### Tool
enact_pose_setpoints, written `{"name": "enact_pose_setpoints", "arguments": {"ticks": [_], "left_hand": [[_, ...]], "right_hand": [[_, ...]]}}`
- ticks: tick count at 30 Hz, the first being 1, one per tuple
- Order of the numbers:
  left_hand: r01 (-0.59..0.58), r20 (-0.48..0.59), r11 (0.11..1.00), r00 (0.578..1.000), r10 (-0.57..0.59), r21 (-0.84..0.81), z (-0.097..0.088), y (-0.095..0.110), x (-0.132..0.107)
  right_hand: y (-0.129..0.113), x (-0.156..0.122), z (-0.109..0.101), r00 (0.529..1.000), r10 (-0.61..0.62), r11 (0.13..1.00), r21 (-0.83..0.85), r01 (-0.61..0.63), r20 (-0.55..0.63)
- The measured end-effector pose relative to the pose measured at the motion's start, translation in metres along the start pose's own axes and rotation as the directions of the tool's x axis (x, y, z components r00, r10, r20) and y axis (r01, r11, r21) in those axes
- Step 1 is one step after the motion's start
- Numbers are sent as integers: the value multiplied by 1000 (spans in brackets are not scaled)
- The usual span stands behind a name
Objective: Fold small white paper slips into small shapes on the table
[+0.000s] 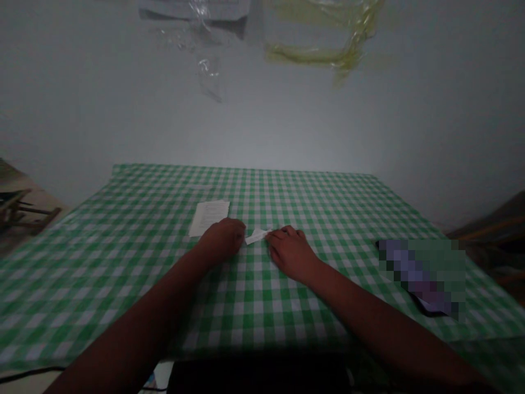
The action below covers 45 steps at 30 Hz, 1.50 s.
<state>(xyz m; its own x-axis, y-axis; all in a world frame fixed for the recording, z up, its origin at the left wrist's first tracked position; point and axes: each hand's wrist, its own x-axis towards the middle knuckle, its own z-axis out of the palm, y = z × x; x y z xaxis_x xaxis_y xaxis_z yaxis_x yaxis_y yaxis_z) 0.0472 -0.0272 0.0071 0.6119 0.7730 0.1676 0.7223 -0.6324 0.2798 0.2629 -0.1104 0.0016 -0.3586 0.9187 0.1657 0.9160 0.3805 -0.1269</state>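
Observation:
A small strip of folded white paper lies between my two hands, just above the checkered cloth. My left hand has its fingers curled in at the paper's left end; the exact grip of its fingertips is hidden. At the other end, my right hand pinches the paper with its fingers bent over the edge. Partly behind my left hand lies a printed sheet of paper, flat, with lines of text too small to read.
A green and white checkered tablecloth covers the table. A phone-like dark device, blurred out by pixels, lies at the right. Behind the table rises a pale wall with taped scraps. A dark cable runs at lower left.

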Motion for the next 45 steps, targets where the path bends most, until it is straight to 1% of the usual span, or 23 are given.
{"name": "enact_pose_setpoints", "arguments": {"ticks": [2, 4, 6, 8, 10, 19, 24, 27, 31, 35, 39, 43, 45], "left_hand": [[5, -25, 1000, 1000, -5, 7, 3, 1, 0], [-15, -39, 1000, 999, 15, 5, 7, 4, 0], [-67, -51, 998, 997, 66, -19, 11, 7, 0], [-125, -45, 991, 991, 123, -46, 15, 10, 0], [-158, -30, 985, 987, 156, -76, 18, 11, -1], [-186, 22, 957, 980, 195, -225, 18, 13, 0], [-199, 11, 946, 978, 208, -257, 20, 12, 2], [-206, 9, 946, 976, 215, -250, 21, 12, 3], [-204, 1, 953, 978, 209, -224, 20, 12, 3], [-219, -8, 949, 975, 223, -226, 21, 9, 4], [-245, -10, 942, 968, 250, -228, 22, 5, 5], [-219, -39, 946, 976, 216, -240, 22, 5, 5], [-224, -55, 943, 974, 218, -245, 22, 5, 5]], "right_hand": [[1, 1, 1, 1000, 1, 1000, 8, -1, -8], [2, 2, 1, 1000, 9, 1000, 9, -9, -19], [3, 2, 1, 999, 19, 1000, 14, -19, -32], [5, 3, 2, 999, 29, 999, 23, -28, -45], [7, 3, 3, 997, 50, 998, 33, -48, -58], [18, 6, 14, 987, 129, 983, 144, -115, -95], [24, 11, 22, 979, 183, 964, 209, -161, -93], [27, 14, 25, 973, 206, 945, 280, -170, -104], [30, 16, 25, 962, 222, 913, 382, -147, -160], [33, 15, 26, 961, 200, 893, 440, -99, -190], [35, 15, 27, 962, 173, 882, 469, -56, -212], [36, 15, 26, 964, 164, 879, 475, -47, -207], [36, 15, 26, 961, 165, 875, 482, -40, -220]]}}
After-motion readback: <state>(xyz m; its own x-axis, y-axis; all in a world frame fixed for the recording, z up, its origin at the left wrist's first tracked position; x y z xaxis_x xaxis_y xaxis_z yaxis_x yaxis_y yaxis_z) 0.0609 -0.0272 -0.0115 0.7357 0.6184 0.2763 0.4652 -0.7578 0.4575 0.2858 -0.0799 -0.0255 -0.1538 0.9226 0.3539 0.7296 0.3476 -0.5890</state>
